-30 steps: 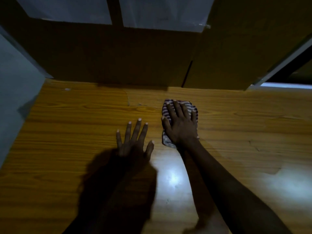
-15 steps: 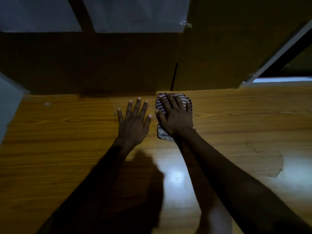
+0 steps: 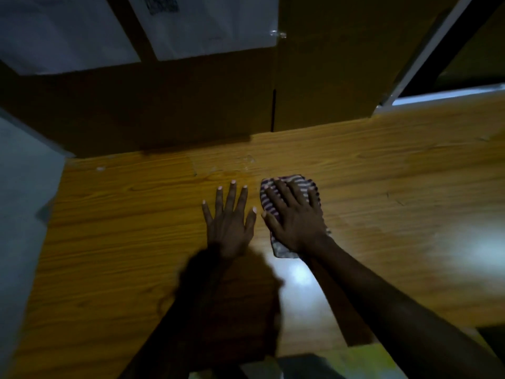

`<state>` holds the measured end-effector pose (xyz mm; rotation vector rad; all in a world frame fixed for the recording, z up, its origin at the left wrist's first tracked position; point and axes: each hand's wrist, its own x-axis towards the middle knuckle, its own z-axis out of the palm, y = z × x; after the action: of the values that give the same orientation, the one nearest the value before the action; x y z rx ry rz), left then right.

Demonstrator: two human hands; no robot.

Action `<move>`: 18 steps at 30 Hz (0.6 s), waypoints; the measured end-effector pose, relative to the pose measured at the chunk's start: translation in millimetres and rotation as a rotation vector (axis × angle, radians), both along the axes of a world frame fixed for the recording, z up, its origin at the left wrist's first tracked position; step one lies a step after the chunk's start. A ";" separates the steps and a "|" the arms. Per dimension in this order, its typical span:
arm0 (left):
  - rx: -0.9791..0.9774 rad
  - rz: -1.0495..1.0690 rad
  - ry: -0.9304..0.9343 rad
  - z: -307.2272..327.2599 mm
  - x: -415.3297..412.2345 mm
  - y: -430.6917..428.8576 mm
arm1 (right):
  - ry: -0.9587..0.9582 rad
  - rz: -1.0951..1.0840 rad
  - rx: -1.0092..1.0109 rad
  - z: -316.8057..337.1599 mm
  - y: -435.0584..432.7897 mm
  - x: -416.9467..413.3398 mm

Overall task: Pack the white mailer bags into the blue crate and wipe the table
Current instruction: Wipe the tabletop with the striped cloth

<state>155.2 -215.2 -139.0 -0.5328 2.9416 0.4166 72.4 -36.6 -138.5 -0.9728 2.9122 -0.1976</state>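
— Both hands have slid back from the brown boxes (image 3: pixel 164 113). Half a second ago the striped cloth (image 3: pixel 299 179) was right up against them. Now some bare table (image 3: pixel 123 242) shows in between.
— What is on the far left?
— A grey wall (image 3: pixel 24 214). The wooden table runs right up to it.
— And next?
— The left hand (image 3: pixel 229 222). It lies flat on the table, palm down, fingers straight and spread. It holds nothing.
— Is it touching the other hand?
— No, they are apart, but only just. The left thumb is just beside the right thumb.
— What does the right hand (image 3: pixel 295 217) do?
— It presses down flat on the cloth. The fingers lie straight on top of it.
— Where is the cloth?
— On the table, near the middle, under the right hand. Its far end sticks out past the fingertips, and a corner peeks out by the wrist.
— And on the right?
— More table, with a bright shiny patch of light (image 3: pixel 478 250) on it.
— Anything on the boxes?
— Two white paper sheets (image 3: pixel 207 26) stuck on the front, up at the top.
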 end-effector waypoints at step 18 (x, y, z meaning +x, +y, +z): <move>-0.092 -0.065 0.297 -15.0 122.4 75.5 | 0.007 -0.099 0.022 3.5 96.5 168.2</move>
<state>277.6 -139.7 -154.0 -0.4158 3.2665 0.3841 240.6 59.9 -135.0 -0.8286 2.9648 -0.1679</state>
